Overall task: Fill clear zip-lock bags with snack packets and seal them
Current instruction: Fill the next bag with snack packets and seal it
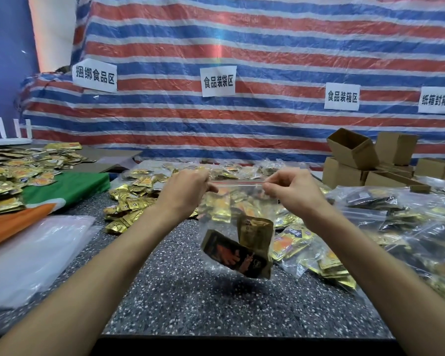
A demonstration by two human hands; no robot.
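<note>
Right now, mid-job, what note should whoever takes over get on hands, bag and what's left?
Left hand pinches the left end of the top strip of the zip-lock bag; right hand pinches the right end.
The bag hangs above the table, with two dark packets in its bottom.
Filled bags lie to the right, loose packets behind the hands.
Seal: cannot tell whether shut. Left: finish sealing, set aside.
</note>
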